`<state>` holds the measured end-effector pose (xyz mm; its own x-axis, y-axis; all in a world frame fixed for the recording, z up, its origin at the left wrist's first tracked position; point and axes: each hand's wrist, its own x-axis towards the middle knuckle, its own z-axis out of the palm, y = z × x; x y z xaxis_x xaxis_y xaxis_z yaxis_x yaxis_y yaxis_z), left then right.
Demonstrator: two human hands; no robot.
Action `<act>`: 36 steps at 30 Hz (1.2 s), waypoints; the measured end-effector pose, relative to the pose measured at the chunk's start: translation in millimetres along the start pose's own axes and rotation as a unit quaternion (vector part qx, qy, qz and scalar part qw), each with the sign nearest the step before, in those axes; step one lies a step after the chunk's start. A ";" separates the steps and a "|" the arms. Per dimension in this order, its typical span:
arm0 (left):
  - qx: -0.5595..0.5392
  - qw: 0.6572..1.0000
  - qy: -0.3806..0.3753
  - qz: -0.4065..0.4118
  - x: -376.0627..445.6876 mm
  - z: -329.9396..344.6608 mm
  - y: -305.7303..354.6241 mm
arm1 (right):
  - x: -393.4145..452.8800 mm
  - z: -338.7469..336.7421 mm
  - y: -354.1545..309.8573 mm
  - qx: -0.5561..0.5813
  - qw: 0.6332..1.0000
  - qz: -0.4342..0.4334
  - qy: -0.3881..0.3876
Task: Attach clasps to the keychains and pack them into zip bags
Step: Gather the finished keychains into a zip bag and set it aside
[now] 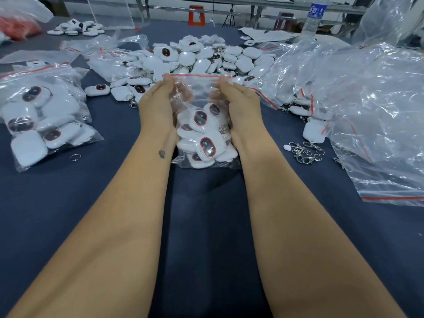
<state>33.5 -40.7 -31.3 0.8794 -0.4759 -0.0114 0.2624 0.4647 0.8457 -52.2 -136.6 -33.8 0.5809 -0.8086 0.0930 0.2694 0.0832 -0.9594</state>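
Note:
A clear zip bag (pixel 199 92) with a red seal line stands upright at the table's middle, filled with several white keychains (pixel 207 143) with dark oval faces. My left hand (pixel 156 104) grips the bag's left side, thumb pinching the seal's left end. My right hand (pixel 238 104) grips the right side, thumb pinching the seal's right end. A big heap of loose white keychains (pixel 197 58) lies just behind the bag. Several metal clasps (pixel 305 152) lie on the cloth to the right.
A filled zip bag (pixel 43 115) lies at the left, a loose key ring (pixel 75 157) beside it. Empty zip bags (pixel 376 111) pile up at the right. A water bottle (pixel 314 17) stands at the back right. Dark blue cloth (pixel 206 226) covers the table.

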 end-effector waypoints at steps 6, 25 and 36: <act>0.005 0.999 -0.035 -0.035 -4.8 -3.9 7.5 | -13.7 9.3 -2.7 -0.045 0.997 -0.047 -0.051; 0.244 0.953 0.117 0.135 16.2 -91.7 103.2 | -61.6 124.3 20.8 -0.218 0.939 0.012 -0.264; 0.442 0.804 0.229 0.326 -0.9 -56.5 109.3 | -40.8 192.9 32.0 -0.264 0.943 0.021 -0.203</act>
<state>83.8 52.7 31.0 0.8221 0.0726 0.5647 -0.5209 -0.3047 0.7974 80.9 11.4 -16.9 0.8577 -0.5123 0.0438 -0.1179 -0.2790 -0.9530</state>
